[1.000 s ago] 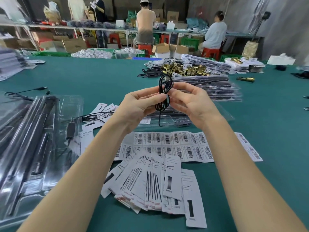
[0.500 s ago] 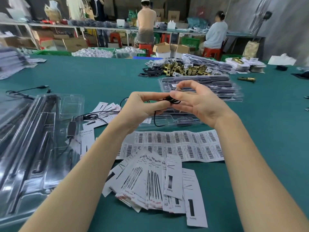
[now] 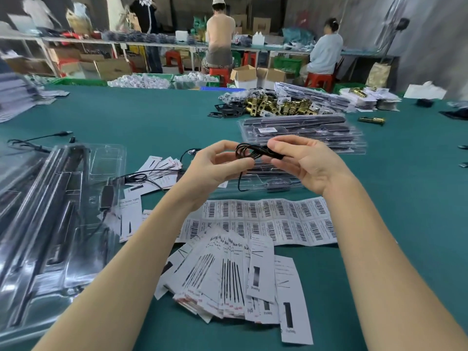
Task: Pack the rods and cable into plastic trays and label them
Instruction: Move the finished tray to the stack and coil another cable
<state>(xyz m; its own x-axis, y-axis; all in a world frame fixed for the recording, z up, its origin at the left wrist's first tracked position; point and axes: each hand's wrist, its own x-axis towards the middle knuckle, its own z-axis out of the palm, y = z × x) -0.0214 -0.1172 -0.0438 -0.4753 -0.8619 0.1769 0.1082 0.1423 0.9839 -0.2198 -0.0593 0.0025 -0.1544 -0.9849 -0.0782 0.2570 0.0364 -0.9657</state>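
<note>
The left hand (image 3: 215, 164) and the right hand (image 3: 307, 164) both pinch a coiled black cable (image 3: 249, 152) held between them above the green desk (image 3: 152, 122), one loose end hanging down toward a clear plastic tray (image 3: 255, 182) just beneath. Nearer the person than the hands lie a sheet of barcode labels (image 3: 266, 220) and a fanned pile of printed cards (image 3: 228, 277). Left of the left hand sits a stack of clear trays (image 3: 45, 224) holding dark rods (image 3: 63, 178). Beyond the right hand lie filled trays (image 3: 304, 130).
</note>
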